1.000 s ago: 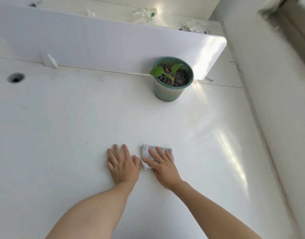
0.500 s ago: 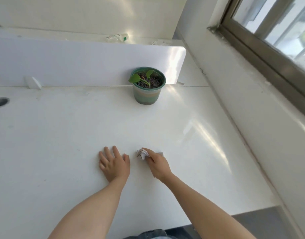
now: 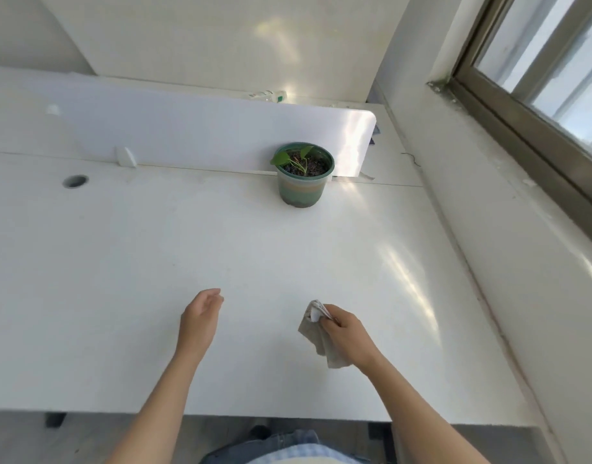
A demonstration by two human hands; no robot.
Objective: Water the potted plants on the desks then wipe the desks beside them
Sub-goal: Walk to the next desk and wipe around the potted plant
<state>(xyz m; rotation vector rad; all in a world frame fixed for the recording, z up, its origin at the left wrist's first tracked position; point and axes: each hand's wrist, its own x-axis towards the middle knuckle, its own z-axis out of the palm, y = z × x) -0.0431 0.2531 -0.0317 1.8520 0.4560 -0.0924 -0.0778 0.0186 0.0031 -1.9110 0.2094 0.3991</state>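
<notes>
Head view: wiping step. Right hand [image 3: 346,333] grips a crumpled cloth [image 3: 321,344], which hangs over the desk [image 3: 137,262] near its front edge. Left hand [image 3: 200,316] is relaxed and empty. Potted plant [image 3: 304,175] stands at the back against the divider [image 3: 187,128]. Next, probably: lay the cloth flat and sweep toward the pot.

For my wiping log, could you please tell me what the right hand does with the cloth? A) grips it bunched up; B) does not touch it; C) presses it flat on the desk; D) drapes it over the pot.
A: the right hand grips the crumpled, hanging cloth.
</notes>
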